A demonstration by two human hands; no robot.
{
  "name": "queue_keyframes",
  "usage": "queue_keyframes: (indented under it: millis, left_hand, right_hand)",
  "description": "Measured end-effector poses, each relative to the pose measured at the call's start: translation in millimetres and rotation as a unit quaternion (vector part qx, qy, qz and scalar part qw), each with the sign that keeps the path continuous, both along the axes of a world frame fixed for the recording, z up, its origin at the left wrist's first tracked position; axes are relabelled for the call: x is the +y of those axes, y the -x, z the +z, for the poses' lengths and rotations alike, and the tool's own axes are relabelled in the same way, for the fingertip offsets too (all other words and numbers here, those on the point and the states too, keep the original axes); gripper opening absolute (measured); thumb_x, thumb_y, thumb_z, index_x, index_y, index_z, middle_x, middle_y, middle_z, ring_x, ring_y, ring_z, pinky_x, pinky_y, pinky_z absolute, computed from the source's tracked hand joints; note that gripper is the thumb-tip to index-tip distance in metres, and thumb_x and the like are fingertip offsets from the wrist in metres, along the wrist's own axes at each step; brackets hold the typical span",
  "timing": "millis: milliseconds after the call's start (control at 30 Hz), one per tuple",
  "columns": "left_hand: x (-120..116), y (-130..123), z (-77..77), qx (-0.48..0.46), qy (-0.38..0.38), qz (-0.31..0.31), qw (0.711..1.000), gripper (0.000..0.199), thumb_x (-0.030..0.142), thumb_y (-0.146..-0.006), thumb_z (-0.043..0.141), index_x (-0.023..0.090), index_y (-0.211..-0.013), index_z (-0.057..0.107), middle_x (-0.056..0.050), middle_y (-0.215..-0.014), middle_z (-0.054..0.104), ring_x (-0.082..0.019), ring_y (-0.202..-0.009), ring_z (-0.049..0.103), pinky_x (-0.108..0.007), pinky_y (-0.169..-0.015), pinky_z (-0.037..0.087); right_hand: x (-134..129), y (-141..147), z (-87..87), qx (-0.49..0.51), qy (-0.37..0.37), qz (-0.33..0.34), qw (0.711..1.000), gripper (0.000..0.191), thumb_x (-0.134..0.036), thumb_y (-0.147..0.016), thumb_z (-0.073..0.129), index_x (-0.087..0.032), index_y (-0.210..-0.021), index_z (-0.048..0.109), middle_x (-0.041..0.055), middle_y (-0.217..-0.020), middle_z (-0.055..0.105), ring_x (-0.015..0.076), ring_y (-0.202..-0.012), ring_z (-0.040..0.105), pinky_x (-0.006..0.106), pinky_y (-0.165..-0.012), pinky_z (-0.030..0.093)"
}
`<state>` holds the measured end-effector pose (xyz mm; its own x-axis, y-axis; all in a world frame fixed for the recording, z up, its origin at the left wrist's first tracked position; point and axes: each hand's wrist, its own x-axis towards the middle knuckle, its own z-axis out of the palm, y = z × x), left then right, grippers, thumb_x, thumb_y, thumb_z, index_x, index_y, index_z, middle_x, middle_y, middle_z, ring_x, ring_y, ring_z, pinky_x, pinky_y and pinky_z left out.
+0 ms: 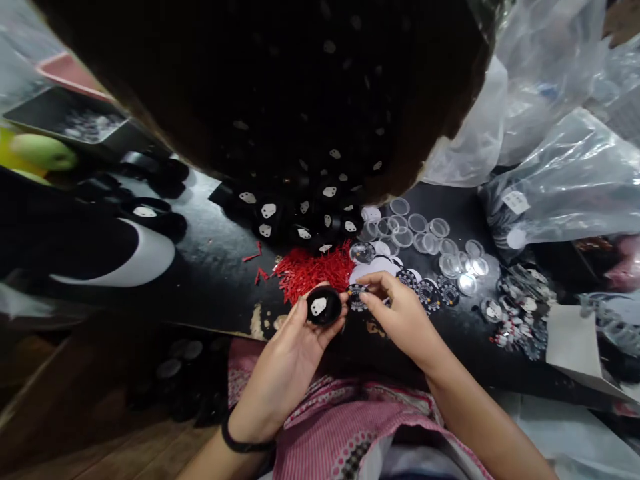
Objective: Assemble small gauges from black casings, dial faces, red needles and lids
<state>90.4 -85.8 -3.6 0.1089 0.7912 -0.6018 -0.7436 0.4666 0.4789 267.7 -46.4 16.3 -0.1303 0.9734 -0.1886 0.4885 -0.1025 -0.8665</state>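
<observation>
My left hand (295, 337) is wrapped round a black round housing (325, 315), its hollow side up, with a white piece inside. Between the thumb and fingers of my right hand (395, 307) is a black printed dial (357, 297), pinched just right of the housing and apart from its inside. More printed dials (429, 293) lie beyond the right hand, with white discs (376, 269) around them. A heap of red needle-like pieces (315, 270) sits on the black table just past the left hand.
Many black housings (300, 213) spill from a big dark bag (280, 80) at the back. Clear round covers (417, 223) lie to the right, near plastic bags (575, 180) and small parts (525, 307). A white curved piece (145, 260) stands left.
</observation>
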Motion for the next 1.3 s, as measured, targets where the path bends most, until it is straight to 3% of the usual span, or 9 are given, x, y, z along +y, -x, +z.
queue_keyframes:
  millis: [100,333,467,700,867,1000,1133,1233,1300]
  left_hand:
    - [2,-8,1.6,0.044,-0.016,0.018,0.999,0.028,0.038,-0.092,0.062,0.019,-0.110,0.072,-0.010,-0.115,0.074,-0.023,-0.112,0.068,-0.035,-0.097,0.055]
    - [-7,-22,-1.3,0.134,-0.052,-0.071,0.987,0.036,0.042,-0.087,0.068,0.032,-0.122,0.069,-0.002,-0.140,0.062,-0.026,-0.132,0.053,-0.033,-0.100,0.053]
    - [-8,-18,-7.6,0.169,-0.078,-0.106,0.977,0.041,0.043,-0.087,0.067,0.031,-0.126,0.067,-0.003,-0.143,0.058,-0.029,-0.134,0.051,-0.037,-0.100,0.053]
    - [-12,-15,-17.5,0.188,-0.093,-0.146,0.967,0.038,0.034,-0.081,0.074,0.029,-0.118,0.071,-0.004,-0.131,0.065,-0.028,-0.124,0.059,-0.036,-0.094,0.057]
    - [-25,-10,-22.1,0.210,-0.067,-0.191,0.957,0.036,0.031,-0.077,0.077,0.024,-0.112,0.071,-0.006,-0.122,0.070,-0.027,-0.117,0.064,-0.038,-0.099,0.054]
    - [-22,-8,-21.3,0.186,-0.040,-0.102,0.977,0.034,0.031,-0.080,0.074,0.023,-0.113,0.068,-0.006,-0.124,0.070,-0.027,-0.119,0.063,-0.040,-0.099,0.054]
    - [-4,-9,-12.3,0.130,-0.054,-0.004,0.990,0.026,0.029,-0.084,0.070,0.020,-0.109,0.067,-0.008,-0.118,0.072,-0.027,-0.120,0.063,-0.043,-0.107,0.048]
    - [4,-5,-4.1,0.137,-0.077,0.028,0.987,0.019,0.027,-0.088,0.067,0.022,-0.106,0.068,-0.004,-0.116,0.074,-0.024,-0.124,0.061,-0.041,-0.111,0.042]
    - [3,-1,-0.2,0.143,-0.076,0.031,0.986,0.017,0.028,-0.090,0.064,0.024,-0.107,0.067,-0.003,-0.115,0.074,-0.024,-0.120,0.063,-0.042,-0.110,0.043]
  right_hand:
    - [-3,6,7.9,0.022,-0.031,-0.027,0.999,0.016,-0.021,-0.088,0.058,-0.021,-0.102,0.067,0.0008,-0.086,0.068,0.0150,-0.078,0.062,0.029,-0.075,0.048]
    - [-4,20,16.2,-0.002,-0.043,0.006,0.999,0.002,-0.018,-0.089,0.059,-0.020,-0.088,0.059,0.0007,-0.087,0.067,0.0155,-0.082,0.062,0.029,-0.075,0.046]
    - [0,14,17.8,-0.011,-0.006,0.027,1.000,0.007,-0.017,-0.088,0.060,-0.021,-0.084,0.055,-0.0006,-0.084,0.065,0.0139,-0.076,0.060,0.027,-0.070,0.045]
    - [-12,3,10.1,-0.007,0.057,0.047,0.997,0.011,-0.022,-0.086,0.063,-0.021,-0.092,0.054,0.0005,-0.093,0.063,0.0132,-0.073,0.059,0.027,-0.067,0.047]
    - [-28,-3,10.1,-0.017,0.072,0.099,0.992,0.019,-0.011,-0.087,0.054,-0.020,-0.104,0.057,0.0014,-0.095,0.067,0.0131,-0.078,0.063,0.027,-0.072,0.048]
    - [-16,5,8.6,-0.148,0.002,0.148,0.978,0.009,-0.018,-0.093,0.055,-0.019,-0.096,0.063,0.0041,-0.094,0.072,0.0193,-0.087,0.065,0.034,-0.082,0.045]
    - [1,23,-2.8,-0.374,-0.097,0.161,0.908,0.019,-0.027,-0.096,0.052,-0.015,-0.090,0.065,0.0139,-0.093,0.072,0.0307,-0.090,0.064,0.046,-0.085,0.040]
    - [5,31,-8.3,-0.413,-0.116,0.173,0.886,0.018,-0.024,-0.095,0.052,-0.012,-0.094,0.065,0.0168,-0.091,0.071,0.0322,-0.087,0.065,0.046,-0.081,0.040]
    - [6,30,-7.6,-0.381,-0.099,0.166,0.904,0.015,-0.023,-0.093,0.054,-0.014,-0.089,0.065,0.0135,-0.088,0.072,0.0292,-0.084,0.065,0.043,-0.080,0.039]
